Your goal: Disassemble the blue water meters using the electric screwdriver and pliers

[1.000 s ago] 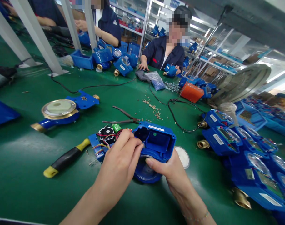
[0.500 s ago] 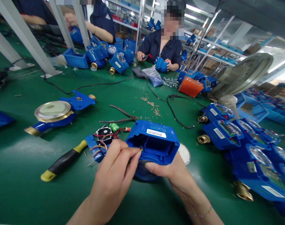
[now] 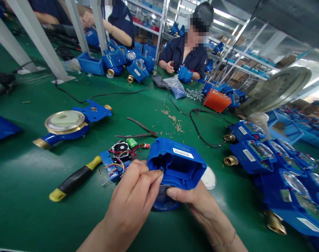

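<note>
My right hand (image 3: 193,201) grips a blue plastic meter housing (image 3: 179,164) from below, its open hollow tilted toward me. My left hand (image 3: 134,196) is pinched at the housing's near left rim, fingertips pressed together on something too small to make out. Just left of the hands lies a circuit board with coloured wires and a green cylinder (image 3: 121,155). A white round disc (image 3: 210,177) lies behind the housing on the right.
A black and yellow screwdriver (image 3: 74,179), pliers (image 3: 140,130), scattered small screws (image 3: 172,120) and a brass-rimmed water meter (image 3: 67,124) lie on the green table (image 3: 25,157). Several blue meters (image 3: 264,157) crowd the right. Other people work at the far side. A black cable (image 3: 201,126) loops across.
The housing has tipped so its label side faces up and its hollow faces me. My left fingers stay pinched at its rim.
</note>
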`<state>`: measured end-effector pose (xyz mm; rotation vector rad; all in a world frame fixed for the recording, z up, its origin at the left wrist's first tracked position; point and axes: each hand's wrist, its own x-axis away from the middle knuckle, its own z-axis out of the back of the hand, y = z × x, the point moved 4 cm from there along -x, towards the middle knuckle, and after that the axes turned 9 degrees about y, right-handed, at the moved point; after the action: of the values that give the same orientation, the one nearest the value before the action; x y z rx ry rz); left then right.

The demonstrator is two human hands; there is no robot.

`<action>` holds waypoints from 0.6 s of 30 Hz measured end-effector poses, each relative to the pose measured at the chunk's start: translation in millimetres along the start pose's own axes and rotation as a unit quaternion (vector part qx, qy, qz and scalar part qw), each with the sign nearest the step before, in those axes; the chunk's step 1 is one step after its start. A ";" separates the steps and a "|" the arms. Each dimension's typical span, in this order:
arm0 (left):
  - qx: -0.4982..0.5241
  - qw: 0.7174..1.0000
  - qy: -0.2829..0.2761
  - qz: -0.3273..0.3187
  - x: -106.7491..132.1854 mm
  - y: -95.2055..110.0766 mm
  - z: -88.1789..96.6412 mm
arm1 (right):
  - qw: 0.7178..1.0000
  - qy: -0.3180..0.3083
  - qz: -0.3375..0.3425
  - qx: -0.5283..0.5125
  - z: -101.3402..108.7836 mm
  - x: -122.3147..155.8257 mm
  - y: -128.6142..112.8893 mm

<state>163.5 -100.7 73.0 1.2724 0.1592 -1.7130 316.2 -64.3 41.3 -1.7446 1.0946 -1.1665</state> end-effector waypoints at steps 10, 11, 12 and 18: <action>-0.013 0.995 -0.093 0.042 -4.6 -5.5 3.0 | 0.982 0.075 0.083 0.149 13.2 -0.4 -2.5; -0.007 0.994 -0.102 0.048 -4.9 -6.2 2.5 | 0.983 0.074 0.082 0.147 13.0 -0.8 -2.5; -0.002 0.992 -0.114 0.056 -5.0 -7.0 1.3 | 0.984 0.075 0.079 0.142 13.0 -1.4 -2.5; -0.004 0.987 -0.161 0.001 -8.2 -5.1 -10.0 | 0.986 0.100 0.070 0.115 18.3 -6.0 -1.7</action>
<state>166.3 -87.1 73.0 0.9733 -0.0261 -1.8886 332.7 -55.8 35.7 -1.3743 1.1305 -1.3444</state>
